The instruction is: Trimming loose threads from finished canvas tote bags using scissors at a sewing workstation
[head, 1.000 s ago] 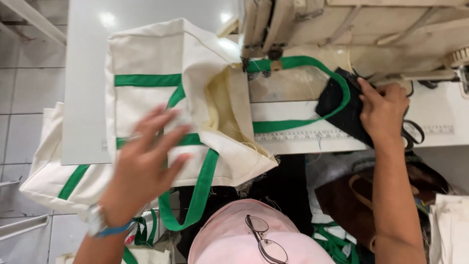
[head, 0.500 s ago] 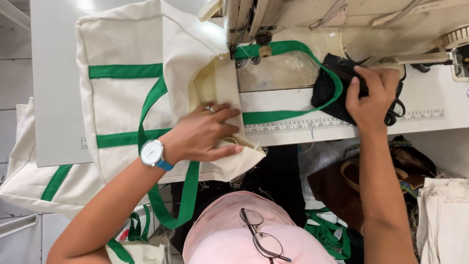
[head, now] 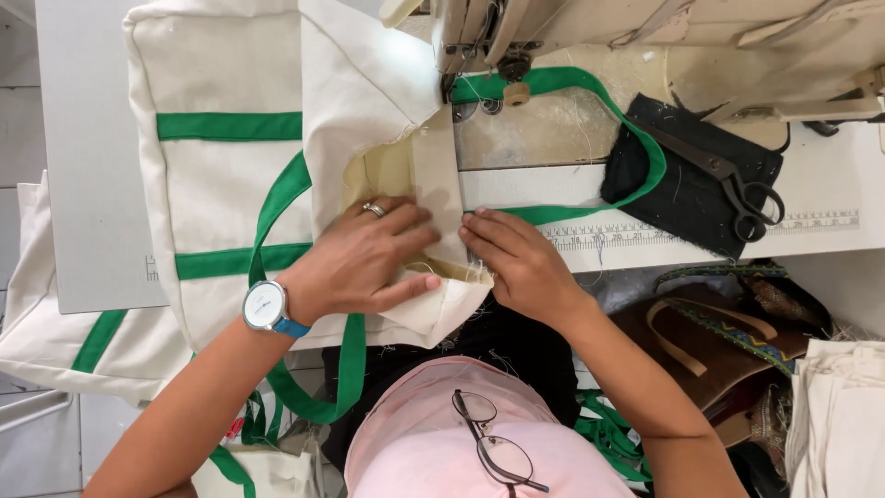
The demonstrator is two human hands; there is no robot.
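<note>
A cream canvas tote bag [head: 221, 175] with green straps lies on the sewing table, its open top edge turned toward the machine needle [head: 502, 69]. My left hand [head: 364, 263], with a ring and a wristwatch, presses flat on the bag's folded hem. My right hand [head: 516, 263] pinches the same hem and a beige binding strip [head: 438, 175] from the right. Both hands meet at the table's front edge. A green handle strap [head: 599, 92] loops out from under the presser foot.
Black scissors [head: 737, 184] lie on a black cloth [head: 691, 175] at the right of the table. A ruler strip [head: 627, 235] runs along the table front. More cream bags [head: 55, 341] hang at the left, a brown bag [head: 719, 341] lower right.
My right hand left the black cloth and came left to the bag's hem. My left hand slid onto the hem edge, and the view shifted closer.
</note>
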